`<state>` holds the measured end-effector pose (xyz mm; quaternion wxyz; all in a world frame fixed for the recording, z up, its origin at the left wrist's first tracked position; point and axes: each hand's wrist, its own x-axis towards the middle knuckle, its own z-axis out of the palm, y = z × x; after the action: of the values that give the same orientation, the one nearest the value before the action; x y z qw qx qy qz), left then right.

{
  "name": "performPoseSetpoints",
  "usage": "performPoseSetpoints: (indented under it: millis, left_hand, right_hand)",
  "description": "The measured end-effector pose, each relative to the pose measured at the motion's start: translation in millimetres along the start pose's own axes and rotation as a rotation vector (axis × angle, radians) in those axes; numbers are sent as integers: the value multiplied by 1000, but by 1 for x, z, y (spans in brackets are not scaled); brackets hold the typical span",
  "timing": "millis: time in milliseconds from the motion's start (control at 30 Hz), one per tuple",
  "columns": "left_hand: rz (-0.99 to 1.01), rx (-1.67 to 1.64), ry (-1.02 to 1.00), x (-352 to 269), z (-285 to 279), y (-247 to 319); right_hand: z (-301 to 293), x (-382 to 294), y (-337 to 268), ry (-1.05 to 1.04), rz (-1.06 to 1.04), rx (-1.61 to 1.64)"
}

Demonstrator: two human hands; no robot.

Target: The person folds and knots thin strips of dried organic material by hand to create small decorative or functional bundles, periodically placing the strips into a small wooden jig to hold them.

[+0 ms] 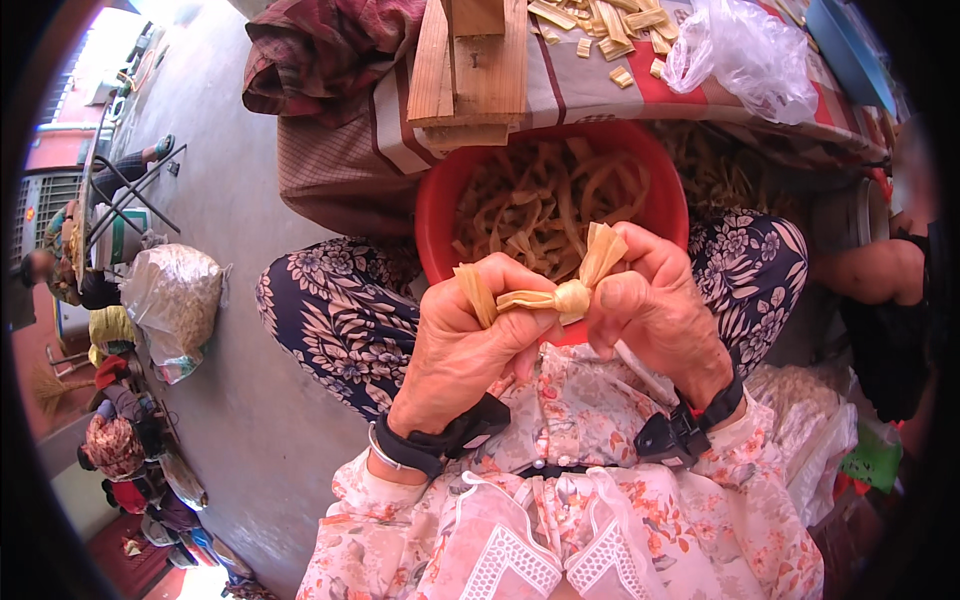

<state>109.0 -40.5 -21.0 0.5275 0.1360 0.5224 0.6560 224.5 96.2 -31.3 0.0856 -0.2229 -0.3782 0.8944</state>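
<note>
Both hands are raised over the near rim of a red plastic basin point(436, 217). A knotted strip of pale, dried plant material point(572, 298) spans the gap between them. My left hand point(480, 330) pinches its flat tail between thumb and fingers, and another short strip end point(475, 294) sticks up among those fingers. My right hand point(652, 300) grips beside the knot, with a fanned end rising past its thumb and forefinger. Loose curled strips point(525, 202) fill much of the basin below. Parts of the fingers hide one another.
Beyond the basin stands a cloth-covered table point(585, 97) bearing a wooden block device point(469, 75), cut strip pieces point(621, 76), a crumpled plastic bag point(750, 60) and a blue tray point(851, 52). A full plastic sack point(172, 300) is on the floor at left. Another person's arm point(874, 270) is at right.
</note>
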Motion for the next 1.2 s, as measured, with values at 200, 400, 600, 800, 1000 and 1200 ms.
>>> performPoseSetpoints:
  millis: [200, 400, 600, 800, 1000, 1200]
  left_hand:
    - [58, 221, 44, 1, -2, -10]
    - [-227, 375, 41, 0, -13, 2]
    - [-205, 458, -209, 9, -6, -4]
    - [-185, 413, -102, -3, -23, 15]
    - [35, 570, -159, -3, -22, 40]
    - [-115, 697, -275, 8, -12, 60]
  right_hand:
    - [-2, 2, 12, -12, -14, -14]
    - [-17, 12, 11, 143, -318, -821]
    - [5, 22, 5, -201, -618, -974]
    - [-5, 5, -16, 90, -17, -436]
    - [-15, 3, -27, -60, 95, -305]
    - [-6, 7, -31, -308, 73, -623]
